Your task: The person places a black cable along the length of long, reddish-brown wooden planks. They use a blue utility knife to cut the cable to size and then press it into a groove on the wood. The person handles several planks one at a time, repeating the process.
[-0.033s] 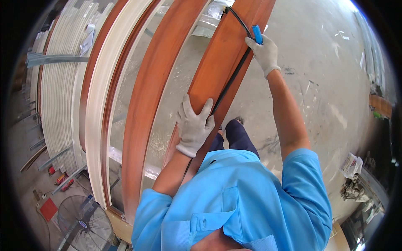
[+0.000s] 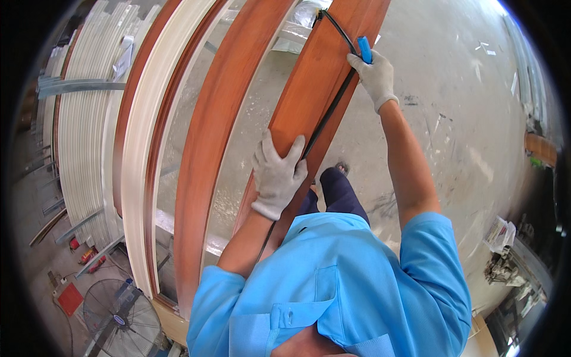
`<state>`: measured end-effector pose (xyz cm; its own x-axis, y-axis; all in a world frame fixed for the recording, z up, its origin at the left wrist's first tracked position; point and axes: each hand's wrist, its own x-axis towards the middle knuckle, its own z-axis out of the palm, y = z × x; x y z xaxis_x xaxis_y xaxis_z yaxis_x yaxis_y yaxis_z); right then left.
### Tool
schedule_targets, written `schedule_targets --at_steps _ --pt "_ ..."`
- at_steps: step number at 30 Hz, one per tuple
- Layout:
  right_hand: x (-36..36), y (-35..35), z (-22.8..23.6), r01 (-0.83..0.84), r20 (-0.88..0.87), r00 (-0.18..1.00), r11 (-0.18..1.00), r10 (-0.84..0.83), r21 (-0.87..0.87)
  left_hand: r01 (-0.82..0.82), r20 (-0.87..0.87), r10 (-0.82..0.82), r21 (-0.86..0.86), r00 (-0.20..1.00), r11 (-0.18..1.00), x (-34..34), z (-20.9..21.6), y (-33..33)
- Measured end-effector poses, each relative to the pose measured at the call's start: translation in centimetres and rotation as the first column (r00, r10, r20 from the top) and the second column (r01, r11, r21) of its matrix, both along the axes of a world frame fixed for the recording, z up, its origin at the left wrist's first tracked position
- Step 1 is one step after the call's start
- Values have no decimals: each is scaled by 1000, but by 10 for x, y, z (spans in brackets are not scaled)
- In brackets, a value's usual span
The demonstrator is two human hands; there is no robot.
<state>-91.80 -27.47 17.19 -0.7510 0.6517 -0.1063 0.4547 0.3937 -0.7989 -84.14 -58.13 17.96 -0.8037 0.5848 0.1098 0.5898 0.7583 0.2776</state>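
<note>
A reddish-brown wood-look profile (image 2: 309, 80) runs away from me, with a thin black rubber-like strip (image 2: 329, 113) along its length. My left hand (image 2: 276, 175), in a pale glove, rests on the profile with fingers spread, its thumb beside the strip. Farther up, my gloved right hand (image 2: 376, 77) is closed round a tool with a blue handle (image 2: 364, 49); the tool's working end is hidden. The thumb and fingers of that hand also touch the strip. Beyond it the strip lifts and curves to the profile's far left edge.
More brown profiles (image 2: 229, 77) and a cream one (image 2: 140, 149) lie parallel on my left. Past them are stacked pale lengths (image 2: 89, 149) on metal bars. A round fan (image 2: 122, 318) stands at lower left. Papers and scraps (image 2: 502, 250) lie at the right.
My left hand has shifted slightly up and to the right along the profile. My right hand and the blue-handled tool are almost where they were.
</note>
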Motion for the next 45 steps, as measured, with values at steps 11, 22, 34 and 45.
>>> schedule_targets --at_steps 11,22,34,45 --pt "-3 8 -19 -60 -114 991 994 70 91 0 57 -4 63 998 998 -117 6 147" --pt "-61 81 31 -400 -299 886 259 354 -879 -21 -8 21 23 1000 1000 -120 -16 148" --pt "-145 305 198 -692 -811 523 685 261 -226 -39 -42 41 37 998 999 -116 -17 146" --pt "-218 368 21 -89 -184 983 798 -28 -597 -53 -29 54 34 998 998 -115 -9 150"
